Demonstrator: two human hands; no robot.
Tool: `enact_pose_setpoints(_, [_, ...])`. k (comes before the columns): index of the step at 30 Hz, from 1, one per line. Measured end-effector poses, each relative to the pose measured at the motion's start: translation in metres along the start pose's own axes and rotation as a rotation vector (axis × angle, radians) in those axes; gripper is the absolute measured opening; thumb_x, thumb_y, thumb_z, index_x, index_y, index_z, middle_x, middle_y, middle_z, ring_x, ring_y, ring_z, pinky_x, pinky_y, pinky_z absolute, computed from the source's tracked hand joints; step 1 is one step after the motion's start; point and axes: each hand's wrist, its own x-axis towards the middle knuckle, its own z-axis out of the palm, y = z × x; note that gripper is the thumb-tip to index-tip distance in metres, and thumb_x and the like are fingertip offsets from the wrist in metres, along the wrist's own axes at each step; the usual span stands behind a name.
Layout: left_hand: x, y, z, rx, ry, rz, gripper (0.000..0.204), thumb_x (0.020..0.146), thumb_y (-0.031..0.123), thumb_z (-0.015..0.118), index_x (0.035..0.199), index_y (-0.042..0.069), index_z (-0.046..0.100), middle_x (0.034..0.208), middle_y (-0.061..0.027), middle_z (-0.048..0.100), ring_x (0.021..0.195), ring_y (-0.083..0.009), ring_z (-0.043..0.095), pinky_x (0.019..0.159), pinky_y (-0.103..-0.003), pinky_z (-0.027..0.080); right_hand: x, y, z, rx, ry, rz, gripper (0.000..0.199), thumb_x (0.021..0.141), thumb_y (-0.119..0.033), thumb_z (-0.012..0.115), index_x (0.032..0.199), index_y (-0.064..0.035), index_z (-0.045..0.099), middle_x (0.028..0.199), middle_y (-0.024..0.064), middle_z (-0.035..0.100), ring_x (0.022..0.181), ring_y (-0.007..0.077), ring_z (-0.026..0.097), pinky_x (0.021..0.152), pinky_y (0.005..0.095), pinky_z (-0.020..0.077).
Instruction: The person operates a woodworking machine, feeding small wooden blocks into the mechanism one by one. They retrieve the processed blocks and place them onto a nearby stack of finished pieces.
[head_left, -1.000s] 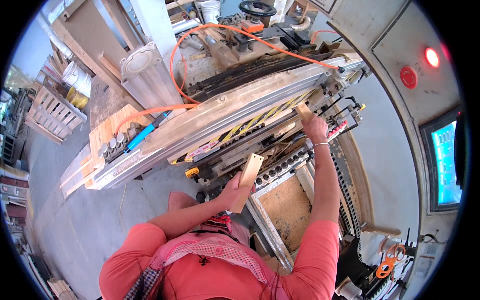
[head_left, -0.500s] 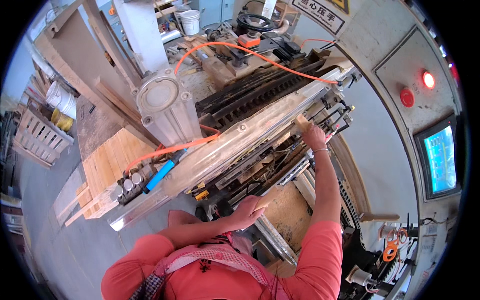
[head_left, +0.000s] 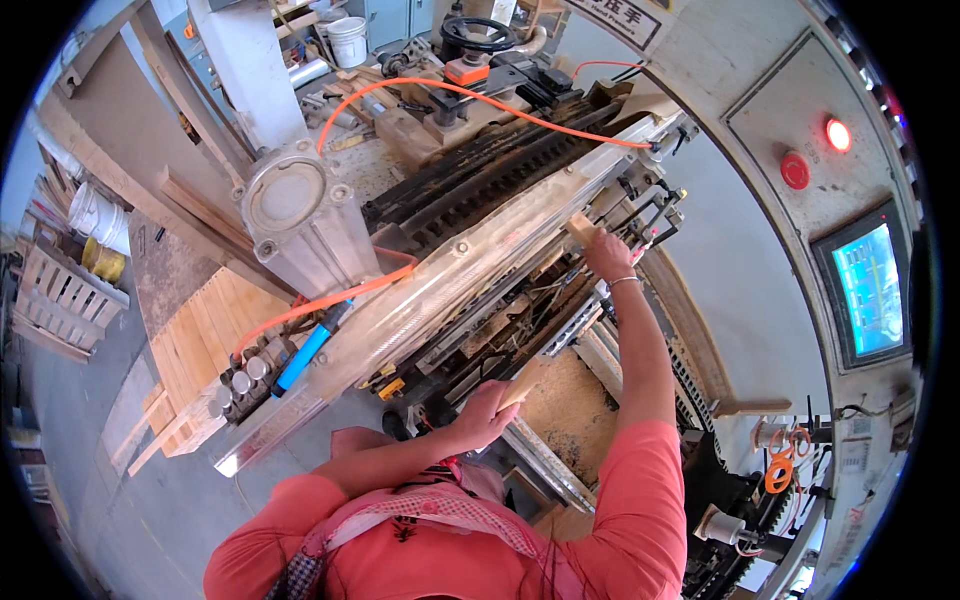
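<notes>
My left hand (head_left: 482, 416) is closed round a pale wooden strip (head_left: 521, 386), which points up and right over the front of a woodworking machine. Farther off and to the right, my right hand (head_left: 609, 258) grips a short pale wooden block (head_left: 580, 229) by its near end. That block is close to the clamps and rods at the right end of the machine's long metal beam (head_left: 455, 255). Below the two hands lies a tray of sawdust (head_left: 575, 408) between metal rails. My fingers hide part of each wooden piece.
A large grey cylinder (head_left: 305, 225) stands on the beam, with an orange hose (head_left: 480, 93) arching past it. At right rises a control panel with a red button (head_left: 795, 170) and a lit screen (head_left: 868, 290). Wooden boards (head_left: 205, 325) lie at left.
The whole view has shifted a little to the left. Relative to the machine, my right hand and its block are slightly farther forward; the left hand keeps its strip, nearly in place.
</notes>
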Motion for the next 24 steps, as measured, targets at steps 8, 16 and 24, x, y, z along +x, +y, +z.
enact_pose_setpoints(8, [-0.005,-0.01,0.005,0.051,-0.027,-0.029,0.033,0.082,0.016,0.056,0.109,0.0,0.05,0.095,-0.0203,0.054,0.089,-0.037,0.05,0.078,-0.042,0.04,0.002,0.003,0.004,-0.047,0.056,-0.098,0.035,0.076,-0.027,0.06,0.096,0.0004,0.053,0.088,0.017,0.062,0.083,0.0319,0.063,0.071,0.0403,0.0513])
enact_pose_setpoints(16, [-0.007,-0.005,0.008,0.118,0.041,-0.02,0.03,0.084,0.019,0.056,0.107,0.002,0.049,0.091,-0.0174,0.052,0.084,-0.036,0.052,0.072,-0.04,0.043,0.002,0.003,0.005,-0.022,0.054,-0.066,0.036,0.075,-0.027,0.061,0.096,0.0007,0.053,0.088,0.0168,0.063,0.083,0.0315,0.063,0.072,0.0389,0.0513])
enact_pose_setpoints(24, [-0.007,-0.004,0.008,0.03,0.001,-0.115,0.029,0.083,0.015,0.056,0.107,0.001,0.051,0.092,-0.0184,0.053,0.087,-0.0361,0.051,0.075,-0.04,0.042,0.009,0.006,0.008,0.015,0.022,-0.027,0.044,0.073,-0.034,0.065,0.098,-0.0003,0.052,0.091,0.0171,0.063,0.087,0.032,0.062,0.075,0.0404,0.0502])
